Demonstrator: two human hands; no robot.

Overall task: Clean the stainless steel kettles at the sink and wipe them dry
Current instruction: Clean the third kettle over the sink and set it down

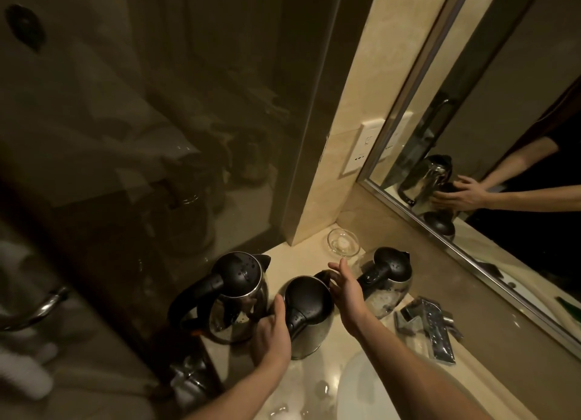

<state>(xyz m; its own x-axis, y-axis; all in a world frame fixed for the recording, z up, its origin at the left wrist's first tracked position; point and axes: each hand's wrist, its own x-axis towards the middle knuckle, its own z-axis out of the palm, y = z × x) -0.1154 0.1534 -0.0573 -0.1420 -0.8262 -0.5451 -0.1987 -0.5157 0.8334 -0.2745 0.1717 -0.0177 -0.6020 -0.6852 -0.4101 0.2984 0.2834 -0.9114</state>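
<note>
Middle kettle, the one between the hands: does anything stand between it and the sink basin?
Nothing visible does. The middle kettle stands beside the sink basin, only wet counter between them. The faucet sits off to the right; the left hand and right hand flank the kettle.

Three stainless steel kettles are stood upright in a row on the countertop [301, 253] behind the sink [361, 385].

Each is seen with a shiny steel body, a black lid and a black handle, and water drops are scattered over lids and bodies. The left kettle [234, 297] is turned with its handle to the lower left and its spout away. The middle kettle [309, 312], set just beside it and nearest the basin rim, is flanked by the left hand [272, 331], laid against its side, and the right hand [345, 290], whose straight fingers touch it near the spout. The right kettle [390, 278] is stood apart.
</note>
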